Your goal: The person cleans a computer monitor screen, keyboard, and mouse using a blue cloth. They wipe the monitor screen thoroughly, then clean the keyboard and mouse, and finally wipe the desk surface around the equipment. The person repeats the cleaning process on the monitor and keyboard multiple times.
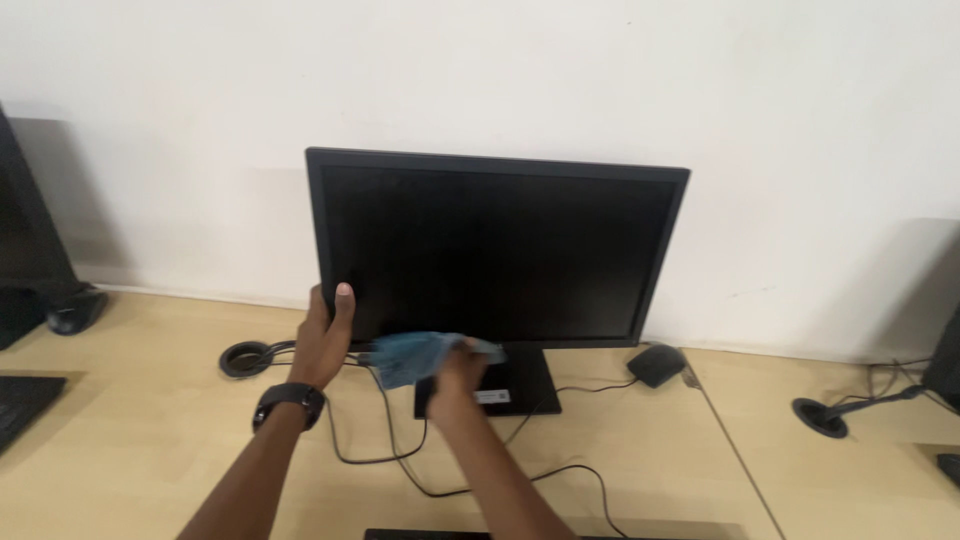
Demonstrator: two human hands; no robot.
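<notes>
Monitor (pixel 497 255), black with a dark screen, stands on its flat black base (pixel 520 385) at the back of a light wooden desk (pixel 130 440), close to a white wall (pixel 480 70). It is the biggest thing in view and sits about mid-frame. Partly visible dark equipment (pixel 25 240) stands at the far left edge of the desk. Black cables (pixel 400 455) loop across the desk in front of the base, and 1 runs to a black mouse (pixel 655 364) lying just right of the stand. A round black cable grommet (pixel 245 358) sits in the desk left of the monitor, and a second one (pixel 820 417) lies further right. The left hand (pixel 322 340), with a black watch (pixel 288 397) on its wrist, clasps the monitor's lower left corner, thumb pressed on the front bezel. The right hand (pixel 458 375) is closed around a crumpled blue cloth (pixel 415 355), holding it at the monitor's bottom edge, just above the base.
</notes>
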